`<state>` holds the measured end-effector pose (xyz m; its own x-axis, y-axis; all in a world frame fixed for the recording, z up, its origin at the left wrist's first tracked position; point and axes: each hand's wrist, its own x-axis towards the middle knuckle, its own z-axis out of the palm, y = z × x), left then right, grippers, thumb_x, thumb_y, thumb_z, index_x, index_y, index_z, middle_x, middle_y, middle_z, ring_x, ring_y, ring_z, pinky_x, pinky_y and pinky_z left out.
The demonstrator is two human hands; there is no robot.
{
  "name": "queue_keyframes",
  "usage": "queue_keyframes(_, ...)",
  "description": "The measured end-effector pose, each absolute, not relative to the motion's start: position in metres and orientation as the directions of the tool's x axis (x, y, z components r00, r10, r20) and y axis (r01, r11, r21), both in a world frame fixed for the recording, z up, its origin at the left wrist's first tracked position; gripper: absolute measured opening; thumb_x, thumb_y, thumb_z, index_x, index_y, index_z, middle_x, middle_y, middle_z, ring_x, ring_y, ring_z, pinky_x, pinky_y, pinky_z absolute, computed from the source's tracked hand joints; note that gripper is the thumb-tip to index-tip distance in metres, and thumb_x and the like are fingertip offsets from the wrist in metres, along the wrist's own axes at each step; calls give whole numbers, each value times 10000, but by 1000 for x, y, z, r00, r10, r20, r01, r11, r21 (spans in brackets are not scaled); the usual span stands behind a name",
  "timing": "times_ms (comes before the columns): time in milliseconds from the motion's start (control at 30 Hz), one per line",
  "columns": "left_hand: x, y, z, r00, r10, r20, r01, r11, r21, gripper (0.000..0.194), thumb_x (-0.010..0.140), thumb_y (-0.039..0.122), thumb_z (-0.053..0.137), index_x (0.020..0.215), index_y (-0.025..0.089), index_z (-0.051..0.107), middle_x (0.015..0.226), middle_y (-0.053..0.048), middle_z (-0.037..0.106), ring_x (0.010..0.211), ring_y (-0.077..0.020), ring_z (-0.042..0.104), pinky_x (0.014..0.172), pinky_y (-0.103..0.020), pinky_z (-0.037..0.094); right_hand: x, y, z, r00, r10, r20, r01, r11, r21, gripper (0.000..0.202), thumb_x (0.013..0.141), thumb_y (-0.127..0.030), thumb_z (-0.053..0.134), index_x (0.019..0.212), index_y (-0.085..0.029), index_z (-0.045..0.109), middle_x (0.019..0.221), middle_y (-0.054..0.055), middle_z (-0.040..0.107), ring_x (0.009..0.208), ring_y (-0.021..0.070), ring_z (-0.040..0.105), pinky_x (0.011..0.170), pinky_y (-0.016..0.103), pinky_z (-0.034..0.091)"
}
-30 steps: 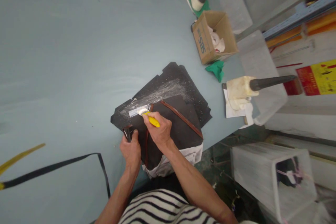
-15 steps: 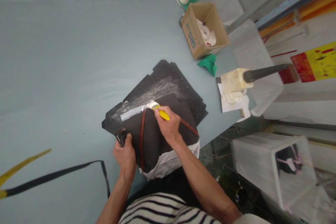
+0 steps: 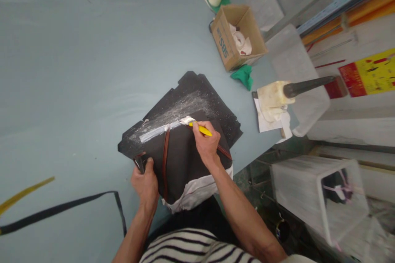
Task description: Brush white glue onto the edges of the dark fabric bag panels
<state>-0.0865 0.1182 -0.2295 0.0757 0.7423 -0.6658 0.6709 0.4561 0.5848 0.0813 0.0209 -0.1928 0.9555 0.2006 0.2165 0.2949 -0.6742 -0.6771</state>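
Observation:
My right hand (image 3: 208,141) is closed around the yellow handle of a paintbrush (image 3: 204,130). Its pale bristles touch the upper edge of a dark brown bag piece (image 3: 182,152), where a wet white strip of glue-like coating (image 3: 154,133) runs along the edge. Two reddish-brown trim lines cross the piece, and a whitish lining (image 3: 197,191) shows at its lower side. With my left hand (image 3: 146,183) I grip the piece's left corner, thumb on top, beside a short dark strap end (image 3: 140,163). Beneath lies a black board (image 3: 185,98) smeared with white residue.
An open cardboard box (image 3: 226,47) with white rolls inside stands at the back right, a green cloth (image 3: 244,76) beside it. Farther right is a glue-crusted container with a dark handle (image 3: 274,94). A black strap (image 3: 68,205) lies on the left of the table (image 3: 77,90).
My right hand has moved the brush rightward along the edge, and the white strip now reaches farther right. My left hand keeps its hold on the corner.

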Motion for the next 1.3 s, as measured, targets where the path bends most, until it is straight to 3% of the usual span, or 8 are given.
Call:
queue_keyframes(67, -87, 118, -231, 79, 746, -661, 675, 448, 587, 543, 764, 565, 670, 1118, 164, 762, 931, -92, 749, 964, -330, 694, 935, -459, 533, 74, 28, -193, 955, 221, 196, 294, -652, -699, 302, 1014, -468, 621, 839, -227, 678, 779, 27, 764, 649, 175, 704, 639, 256, 536)
queue_keyframes(233, -86, 118, -231, 69, 748, -660, 659, 462, 593, 580, 749, 562, 669, 1170, 172, 755, 970, -89, 756, 950, -319, 694, 944, -465, 532, 38, 53, -199, 859, 493, 139, 429, -544, -721, 241, 1037, -387, 619, 862, -235, 684, 771, 2, 766, 627, 154, 715, 637, 228, 528)
queue_keyframes(433, -81, 122, -222, 25, 732, -681, 700, 474, 535, 562, 702, 599, 654, 1047, 168, 765, 858, -92, 725, 926, -353, 681, 945, -499, 526, 94, 12, -193, 953, 200, 228, 303, -665, -682, 280, 1000, -450, 650, 848, -220, 700, 773, 16, 756, 653, 166, 690, 663, 247, 532)
queue_keyframes(533, -80, 124, -220, 9, 720, -694, 722, 475, 503, 564, 692, 602, 653, 1029, 165, 768, 846, -98, 727, 929, -365, 681, 943, -506, 527, 108, 3, -189, 964, 128, 233, 256, -685, -682, 322, 989, -494, 635, 838, -216, 697, 768, 22, 752, 668, 175, 687, 674, 257, 534)
queue_keyframes(767, -83, 124, -226, 11, 740, -672, 774, 420, 475, 589, 720, 613, 636, 1089, 173, 770, 852, -90, 729, 940, -365, 687, 920, -483, 528, 75, 30, -192, 927, 363, 98, 316, -612, -725, 252, 980, -418, 656, 823, -229, 714, 784, 6, 778, 648, 164, 715, 658, 242, 535)
queue_keyframes(1000, -77, 129, -217, 6, 716, -698, 816, 399, 417, 570, 701, 622, 601, 1036, 190, 761, 772, -80, 681, 880, -364, 675, 872, -476, 518, 128, -16, -177, 988, 75, 132, 146, -698, -701, 321, 955, -517, 640, 869, -219, 725, 780, 21, 766, 669, 187, 707, 655, 265, 534)
queue_keyframes(1200, -78, 129, -221, -3, 733, -680, 829, 382, 408, 478, 662, 665, 590, 848, 235, 682, 689, -56, 613, 843, -361, 650, 829, -472, 509, 116, -3, -183, 966, 244, 80, 216, -605, -766, 261, 960, -452, 653, 836, -231, 717, 781, 1, 758, 675, 165, 699, 674, 251, 523)
queue_keyframes(1300, -80, 129, -223, -3, 734, -679, 832, 379, 406, 452, 648, 675, 591, 809, 256, 646, 673, -45, 589, 835, -358, 641, 828, -471, 500, 129, -7, -187, 980, 139, 139, 196, -634, -748, 275, 949, -465, 653, 839, -222, 720, 787, 12, 760, 675, 173, 697, 669, 260, 530)
